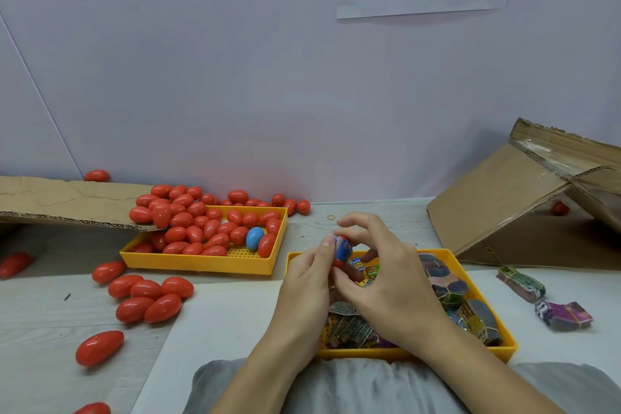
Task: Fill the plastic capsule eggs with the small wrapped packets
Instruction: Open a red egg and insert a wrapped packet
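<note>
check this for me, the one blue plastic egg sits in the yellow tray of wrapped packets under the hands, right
Not quite. In the head view the blue plastic egg sits in the far yellow tray among red plastic eggs, not in the near yellow tray of wrapped packets.

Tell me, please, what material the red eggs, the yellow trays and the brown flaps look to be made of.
Red eggs: glossy hard plastic, judging by the bright highlights. Yellow egg tray: matte moulded plastic, its floor perforated. Brown flaps: corrugated cardboard; fluting shows along the torn edge.
</note>
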{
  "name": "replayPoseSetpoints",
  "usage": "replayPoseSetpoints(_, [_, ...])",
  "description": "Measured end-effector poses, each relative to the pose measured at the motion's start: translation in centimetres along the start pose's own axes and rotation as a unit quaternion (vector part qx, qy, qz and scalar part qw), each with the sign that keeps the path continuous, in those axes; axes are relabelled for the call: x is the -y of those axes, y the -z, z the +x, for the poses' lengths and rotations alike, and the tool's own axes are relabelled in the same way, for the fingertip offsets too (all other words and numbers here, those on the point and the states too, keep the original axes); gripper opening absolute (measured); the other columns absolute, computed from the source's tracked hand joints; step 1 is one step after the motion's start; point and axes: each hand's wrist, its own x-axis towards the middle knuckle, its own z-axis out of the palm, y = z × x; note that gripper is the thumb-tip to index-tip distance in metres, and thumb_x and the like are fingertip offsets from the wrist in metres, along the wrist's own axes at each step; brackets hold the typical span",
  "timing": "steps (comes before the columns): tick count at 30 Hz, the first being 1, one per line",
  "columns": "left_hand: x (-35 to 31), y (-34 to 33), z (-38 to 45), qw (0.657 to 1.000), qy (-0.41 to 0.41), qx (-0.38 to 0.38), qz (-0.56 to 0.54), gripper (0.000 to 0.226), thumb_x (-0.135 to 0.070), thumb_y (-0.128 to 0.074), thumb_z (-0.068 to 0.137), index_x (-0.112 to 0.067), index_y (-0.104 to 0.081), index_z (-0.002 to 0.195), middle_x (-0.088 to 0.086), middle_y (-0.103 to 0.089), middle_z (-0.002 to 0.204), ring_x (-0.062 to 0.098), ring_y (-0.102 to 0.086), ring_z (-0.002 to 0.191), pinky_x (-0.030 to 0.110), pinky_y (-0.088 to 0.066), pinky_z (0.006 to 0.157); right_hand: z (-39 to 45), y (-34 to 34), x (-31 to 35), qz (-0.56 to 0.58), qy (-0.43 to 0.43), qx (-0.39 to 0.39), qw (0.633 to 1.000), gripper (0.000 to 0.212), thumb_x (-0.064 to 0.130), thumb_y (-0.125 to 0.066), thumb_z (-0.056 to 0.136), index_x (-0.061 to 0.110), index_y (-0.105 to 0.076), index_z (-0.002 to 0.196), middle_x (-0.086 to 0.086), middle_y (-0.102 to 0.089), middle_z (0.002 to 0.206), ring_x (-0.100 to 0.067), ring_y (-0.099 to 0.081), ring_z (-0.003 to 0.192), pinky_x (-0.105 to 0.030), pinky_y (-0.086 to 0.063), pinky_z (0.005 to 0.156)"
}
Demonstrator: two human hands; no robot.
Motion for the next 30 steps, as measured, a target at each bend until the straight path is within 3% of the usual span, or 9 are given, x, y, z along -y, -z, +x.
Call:
replayPoseSetpoints(6, [-0.1, 0.0, 0.0, 1.0, 0.002, 0.005, -0.011, 0.039, -0.032, -0.044, 0.104, -0.005, -0.072, 0.099, 0.014, -0.072, 0.079, 0.017, -0.071, 0.074, 0.022, -0.054, 0.061, 0.0, 0.0, -0.2, -0.001, -0.006, 0.008, 1.0, 0.05, 0.025, -0.076, 0.081, 0.044, -0.049, 0.118, 0.022, -0.063, 0.109, -0.005, -0.06, 0.108, -0.015, -0.049, 0.084])
replayPoseSetpoints(14, [-0.1, 0.1, 0.0, 1.0, 0.019, -0.019, 0.016, 0.036, -0.031, -0.046, 0.104, -0.013, -0.075, 0.093, 0.014, -0.072, 0.08, 0.019, -0.069, 0.073, 0.028, -0.055, 0.061, 0.0, -0.1, -0.4, 0.002, -0.001, 0.028, 1.0, 0.05, 0.026, -0.074, 0.08, 0.044, -0.048, 0.12, 0.022, -0.062, 0.112, -0.003, -0.058, 0.112, -0.012, -0.048, 0.086])
replayPoseSetpoints(19, [-0.3, 0.1, -0.1, 0.998, 0.003, -0.039, 0.04, 0.027, -0.029, -0.055, 0.1, -0.009, -0.074, 0.099, 0.015, -0.072, 0.091, 0.022, -0.069, 0.081, 0.042, -0.057, 0.075, -0.1, -0.1, -0.3, -0.005, 0.004, 0.034, 0.999, 0.052, 0.029, -0.072, 0.079, 0.045, -0.046, 0.122, 0.022, -0.063, 0.109, -0.001, -0.057, 0.111, -0.009, -0.042, 0.09])
replayPoseSetpoints(24, [-1.3, 0.3, -0.1, 0.984, 0.109, -0.008, -0.141, 0.042, -0.023, -0.039, 0.105, 0.005, -0.068, 0.095, 0.02, -0.065, 0.069, 0.026, -0.065, 0.055, 0.03, -0.058, 0.055, 0.0, 0.0, -0.3, 0.032, -0.017, 0.007, 0.999, 0.05, 0.036, -0.08, 0.077, 0.037, -0.06, 0.123, 0.017, -0.066, 0.109, 0.001, -0.06, 0.109, -0.007, -0.042, 0.087])
replayPoseSetpoints(30, [-1.5, 0.3, -0.2, 0.97, 0.139, 0.023, -0.196, 0.044, -0.026, -0.038, 0.104, 0.007, -0.067, 0.095, 0.024, -0.067, 0.073, 0.03, -0.069, 0.057, 0.031, -0.058, 0.054, 0.0, 0.1, 0.0, 0.04, -0.029, -0.004, 0.999, 0.044, 0.041, -0.08, 0.074, 0.031, -0.07, 0.115, 0.024, -0.064, 0.1, 0.008, -0.058, 0.098, -0.002, -0.039, 0.082])
